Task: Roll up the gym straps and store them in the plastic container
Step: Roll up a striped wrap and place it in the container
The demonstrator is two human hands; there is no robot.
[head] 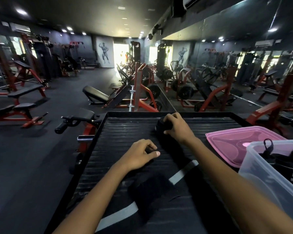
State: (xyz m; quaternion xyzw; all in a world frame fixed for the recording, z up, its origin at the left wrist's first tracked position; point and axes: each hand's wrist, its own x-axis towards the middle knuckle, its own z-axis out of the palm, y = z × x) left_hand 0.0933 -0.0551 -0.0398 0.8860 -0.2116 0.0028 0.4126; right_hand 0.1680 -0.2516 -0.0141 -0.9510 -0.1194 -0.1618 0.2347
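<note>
Nearest the camera, the unrolled tail of the gym strap [161, 176] is lying flat on the ribbed black tabletop [118, 132], black with pale grey stripes crossing it. Its long axis is running away from the person, from the near edge toward the far right. The left hand [140, 154] is resting on the flat stretch of the strap partway along, fingers curled and thumb pressing down; it seems to be pinning the strap more than gripping it, though black on black makes the contact hard to read.

Farther out, the right hand [175, 127] is closing its grip over the rolled end [162, 125], a dark, tight coil sitting at the far end of the strap, fingers wrapping over the top and thumb on the near side. So the roll is lying ahead of the left hand and under the right, and rolling it toward the person would be taking up the flat length.

To the right, the clear plastic container [260, 166] is standing open beside the right forearm, already holding dark straps, with its pink lid [227, 149] lying just behind it. The right hand is the nearer one to it.
</note>
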